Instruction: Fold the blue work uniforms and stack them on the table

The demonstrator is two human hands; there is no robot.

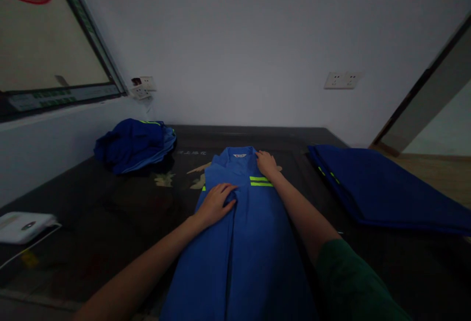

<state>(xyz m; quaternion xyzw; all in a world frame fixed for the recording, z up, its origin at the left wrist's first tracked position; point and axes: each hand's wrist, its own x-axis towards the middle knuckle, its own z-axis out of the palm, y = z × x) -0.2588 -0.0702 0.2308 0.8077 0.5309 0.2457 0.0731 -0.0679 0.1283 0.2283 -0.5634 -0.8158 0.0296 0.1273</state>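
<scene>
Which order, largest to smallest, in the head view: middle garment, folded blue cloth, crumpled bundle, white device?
1. Middle garment, running off the bottom edge
2. Folded blue cloth
3. Crumpled bundle
4. White device, cut by the left edge

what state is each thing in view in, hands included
light blue garment: laid out, collar away from the person
left hand: on the garment's front
right hand: at the garment's shoulder
dark blue clothing: folded flat
bunched clothing: heaped, crumpled
white device: lying flat, cable alongside
right-hand wall socket: nothing plugged in
</scene>
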